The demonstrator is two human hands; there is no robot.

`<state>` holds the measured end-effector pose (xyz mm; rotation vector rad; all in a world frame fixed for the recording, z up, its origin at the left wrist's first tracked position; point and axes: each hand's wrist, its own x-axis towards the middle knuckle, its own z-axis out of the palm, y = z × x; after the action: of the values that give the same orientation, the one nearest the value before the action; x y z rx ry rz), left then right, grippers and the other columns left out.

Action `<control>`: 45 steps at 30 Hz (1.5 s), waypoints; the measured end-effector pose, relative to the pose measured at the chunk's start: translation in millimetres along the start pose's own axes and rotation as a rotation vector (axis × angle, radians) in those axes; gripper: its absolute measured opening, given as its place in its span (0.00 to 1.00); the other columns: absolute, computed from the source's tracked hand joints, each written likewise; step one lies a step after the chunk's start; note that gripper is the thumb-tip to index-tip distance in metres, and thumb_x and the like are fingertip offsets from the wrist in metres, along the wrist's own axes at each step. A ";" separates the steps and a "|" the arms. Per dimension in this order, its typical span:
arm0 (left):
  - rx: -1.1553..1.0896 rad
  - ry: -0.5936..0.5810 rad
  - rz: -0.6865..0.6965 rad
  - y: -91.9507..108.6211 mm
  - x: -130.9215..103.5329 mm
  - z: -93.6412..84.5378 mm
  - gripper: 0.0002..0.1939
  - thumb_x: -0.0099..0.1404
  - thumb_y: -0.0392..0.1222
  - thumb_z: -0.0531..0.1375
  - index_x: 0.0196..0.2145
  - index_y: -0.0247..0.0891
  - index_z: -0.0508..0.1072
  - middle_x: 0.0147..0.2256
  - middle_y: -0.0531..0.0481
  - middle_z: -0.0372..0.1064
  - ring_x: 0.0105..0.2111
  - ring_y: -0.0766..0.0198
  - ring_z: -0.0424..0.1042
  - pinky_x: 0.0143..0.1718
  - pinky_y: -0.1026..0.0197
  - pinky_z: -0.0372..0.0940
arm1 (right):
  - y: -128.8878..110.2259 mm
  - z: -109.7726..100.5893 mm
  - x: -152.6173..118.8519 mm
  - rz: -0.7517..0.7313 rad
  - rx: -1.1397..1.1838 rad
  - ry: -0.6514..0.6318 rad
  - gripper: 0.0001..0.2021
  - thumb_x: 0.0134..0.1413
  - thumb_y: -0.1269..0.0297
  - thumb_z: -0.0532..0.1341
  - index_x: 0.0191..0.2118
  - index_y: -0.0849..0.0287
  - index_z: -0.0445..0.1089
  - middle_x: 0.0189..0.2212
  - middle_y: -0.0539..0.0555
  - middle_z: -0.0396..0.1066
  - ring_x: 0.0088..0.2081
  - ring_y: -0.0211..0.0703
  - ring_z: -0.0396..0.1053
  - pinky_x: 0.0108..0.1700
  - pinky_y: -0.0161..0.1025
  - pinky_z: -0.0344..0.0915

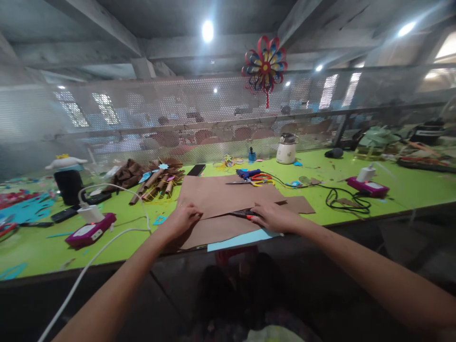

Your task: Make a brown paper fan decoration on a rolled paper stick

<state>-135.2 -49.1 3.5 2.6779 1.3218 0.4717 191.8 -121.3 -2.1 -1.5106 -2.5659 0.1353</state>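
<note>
A large sheet of brown paper (221, 192) lies at the table's front edge, with a long slit running across it. My left hand (185, 219) is closed at the left end of the slit, fingertips pinching the paper. In my right hand (272, 217) is a pair of scissors (245, 214) with red and black handles; the blades point left into the slit. My right fingers partly hide the handles. Beneath the brown sheet, light blue paper (242, 239) sticks out over the edge. Another pair of scissors (238, 183) rests on the sheet's far part.
Beyond the sheet are yellow-handled pliers (263, 182) and a white jug (286, 149). Brown paper rolls (156, 183) lie behind at left. Purple power strips (90, 231) with cables sit on both sides. A perforated metal screen (199, 114) stands behind the green table (131, 242).
</note>
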 end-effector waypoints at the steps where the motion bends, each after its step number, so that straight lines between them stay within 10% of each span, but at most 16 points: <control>1: -0.006 0.011 0.016 -0.5 1.5 3.4 0.16 0.65 0.45 0.54 0.39 0.38 0.79 0.41 0.42 0.73 0.40 0.56 0.70 0.45 0.57 0.63 | 0.0 0.4 1.8 -0.010 0.001 0.002 0.22 0.66 0.53 0.46 0.50 0.61 0.69 0.43 0.62 0.68 0.43 0.50 0.69 0.42 0.39 0.60; 45: 0.034 0.094 0.108 0.4 7.8 31.6 0.17 0.68 0.47 0.51 0.44 0.44 0.79 0.47 0.43 0.74 0.45 0.55 0.70 0.49 0.53 0.62 | -18.6 -0.5 19.1 -0.010 0.062 0.045 0.14 0.61 0.60 0.56 0.48 0.62 0.67 0.43 0.61 0.72 0.44 0.49 0.69 0.38 0.37 0.58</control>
<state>-120.2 -42.2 -24.5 2.7983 1.2228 0.5992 166.9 -113.6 3.2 -1.4625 -2.5096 0.1761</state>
